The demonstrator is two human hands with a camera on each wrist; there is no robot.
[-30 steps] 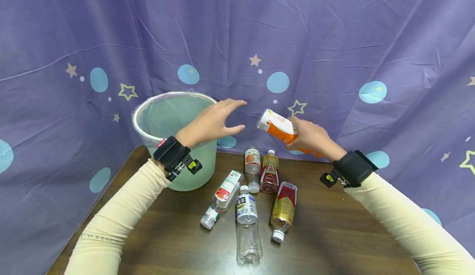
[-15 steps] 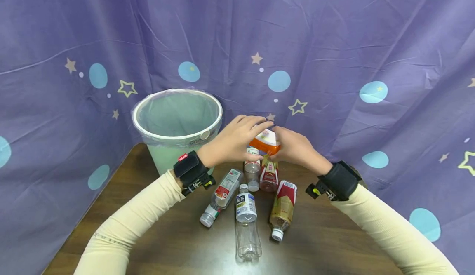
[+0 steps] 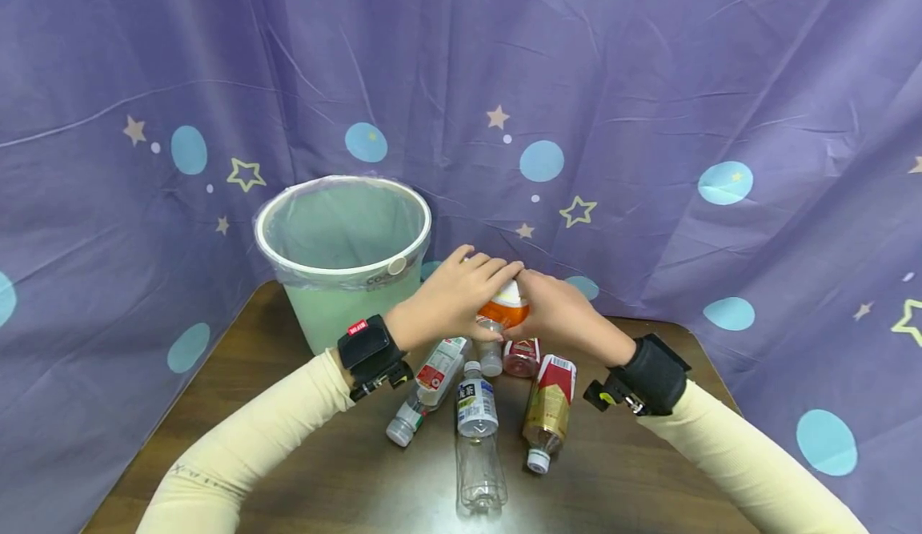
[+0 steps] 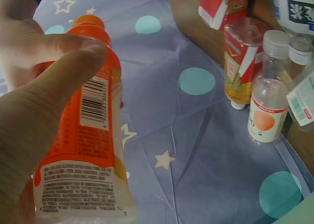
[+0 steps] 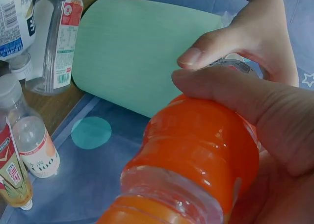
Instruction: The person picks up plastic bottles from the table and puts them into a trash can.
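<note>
a second ago the left hand (image 3: 438, 311) was spread and bare above the green waste bin (image 3: 344, 255), while the right hand (image 3: 558, 319) alone held the orange bottle (image 3: 504, 308) up and off to the right. half a second ago the two hands had met over the bottles on the desk (image 3: 324, 454). now they have dropped a little lower and nearer the person, and both are wrapped round the one bottle. i read this as a two-handed hold taken for working on the bottle rather than carrying it, though what the hands do to it cannot be told.

going left to right: the bin stands at the back left of the desk, its clear liner folded over the rim. just right of it the left hand's grip is clamped on the labelled lower body of the orange bottle (image 4: 83, 150), thumb (image 4: 54, 94) lying along the barcode side. the bottle sits between the two palms, held in the air above the lying bottles, tilted. the right hand's grip is clamped on its orange shoulder (image 5: 196, 150), a finger (image 5: 230, 94) curled over the top. whether the neck carries a cap is not clear.

below the hands lie a clear bottle with a red and green label (image 3: 426, 386), a clear water bottle (image 3: 479, 430) and an amber tea bottle (image 3: 547, 410).
</note>
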